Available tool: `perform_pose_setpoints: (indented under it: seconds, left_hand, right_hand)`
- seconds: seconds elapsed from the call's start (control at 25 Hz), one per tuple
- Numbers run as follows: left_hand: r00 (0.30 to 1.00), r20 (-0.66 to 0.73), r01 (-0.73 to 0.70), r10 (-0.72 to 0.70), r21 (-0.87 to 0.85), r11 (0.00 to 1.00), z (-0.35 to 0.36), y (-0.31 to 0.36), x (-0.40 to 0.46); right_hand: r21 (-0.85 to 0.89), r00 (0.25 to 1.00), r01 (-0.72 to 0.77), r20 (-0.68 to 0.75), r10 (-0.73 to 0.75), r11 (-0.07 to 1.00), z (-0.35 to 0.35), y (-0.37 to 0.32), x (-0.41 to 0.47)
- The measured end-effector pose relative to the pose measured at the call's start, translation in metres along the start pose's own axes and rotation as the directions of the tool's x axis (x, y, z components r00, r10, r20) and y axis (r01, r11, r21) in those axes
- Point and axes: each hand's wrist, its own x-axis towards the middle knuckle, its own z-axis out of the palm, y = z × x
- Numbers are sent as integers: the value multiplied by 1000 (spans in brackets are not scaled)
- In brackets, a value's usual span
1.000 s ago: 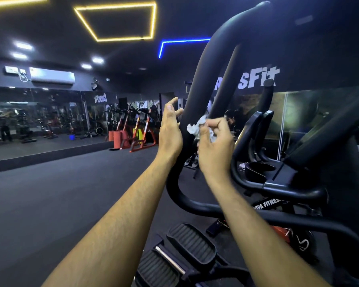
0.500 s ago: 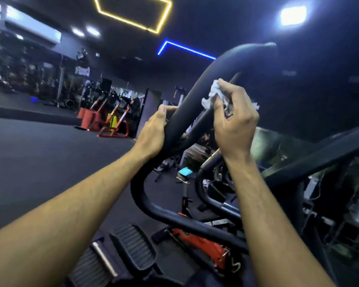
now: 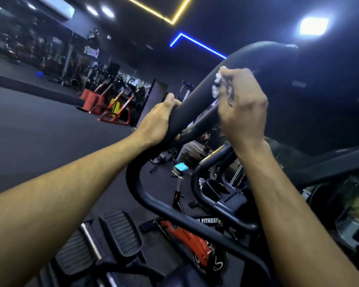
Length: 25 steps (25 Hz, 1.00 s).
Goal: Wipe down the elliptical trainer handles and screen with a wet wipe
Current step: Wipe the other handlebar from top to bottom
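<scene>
A dark gym floor (image 3: 39, 125) stretches off to the left, with orange equipment (image 3: 112, 108) standing well back near a mirrored wall. In front rises the elliptical trainer, its thick black handle (image 3: 197, 100) curving up and to the right from a bend low in the frame to a rounded end near the top. Ribbed pedals (image 3: 120, 233) sit at the bottom, and a red and black exercise bike (image 3: 193, 239) stands just behind the handle's lower bar. The left hand (image 3: 155, 123) wraps the handle partway up, fingers curled round the far side and the thumb lying along the top, its grip clamped on the tube. The right hand (image 3: 241, 108) is higher on the same handle, its grip closed on a crumpled white wet wipe (image 3: 217, 85). The wipe sticks out at the left of the curled fingers and is pressed against the handle's surface, above the left hand and below the handle's rounded end.
</scene>
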Motion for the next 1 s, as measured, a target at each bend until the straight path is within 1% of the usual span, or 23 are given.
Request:
perform_pose_setpoints:
  seconds: [0.04,0.12,0.16,0.2,0.24,0.36,0.4,0.48,0.56,0.6,0.64,0.72,0.76,0.8,0.84,0.92,0.96,1.0]
  left_hand:
    - [1000,-6,1,-1,2,1000,-1,3,-1]
    - [1000,-28,-6,6,-21,1000,-2,7,-4]
    - [1000,-30,-9,8,-38,999,-2,7,-4]
    - [1000,-23,-16,15,-54,998,-1,8,-5]
    - [1000,-10,-25,24,-63,998,-1,8,-6]
    - [1000,17,-22,25,-128,992,-2,10,-9]
    - [1000,22,-7,10,-141,990,-2,12,-10]
    - [1000,-4,6,-7,-112,994,-1,15,-10]
    - [999,-40,-3,3,-3,1000,-2,14,-9]
    - [1000,-31,2,-1,33,999,-2,14,-10]
    - [1000,-17,14,-13,40,999,-3,13,-11]
    - [999,6,39,-39,28,999,-2,15,-14]
    - [999,3,42,-42,28,999,-2,16,-14]
    - [999,-14,36,-35,23,999,-3,18,-16]
    - [999,-36,42,-41,30,999,-2,20,-18]
    - [993,-80,89,-82,89,992,0,26,-22]
    - [991,-89,108,-100,102,989,1,28,-23]
    - [989,-85,126,-119,80,989,3,31,-24]
  right_hand:
    - [-41,998,8,67,-5,999,3,-10,-3]
    - [-119,965,74,261,-41,990,5,-28,-6]
    - [-150,941,123,333,-67,981,2,-31,-3]
    - [-168,924,155,373,-83,974,-3,-30,3]
    - [-183,923,154,378,-76,971,-8,-26,10]
    - [-228,962,32,272,32,973,-12,-15,24]
    - [-248,964,27,262,40,968,-9,-19,20]
    - [-271,935,113,354,-10,956,4,-36,2]
    - [-226,896,199,437,-84,954,8,-45,-9]
    - [-216,883,219,458,-100,952,3,-42,-4]
    - [-216,887,204,454,-87,955,-5,-38,7]
    - [-252,936,70,350,23,965,-15,-23,24]
    - [-270,948,25,311,63,962,-15,-18,24]
    - [-273,948,45,316,45,961,-10,-21,19]
    - [-259,938,99,346,-3,961,-6,-27,10]
    - [-199,897,212,428,-110,957,2,-38,-10]
    - [-170,884,240,446,-143,956,2,-37,-12]
    - [-158,896,235,417,-151,959,-1,-31,-9]
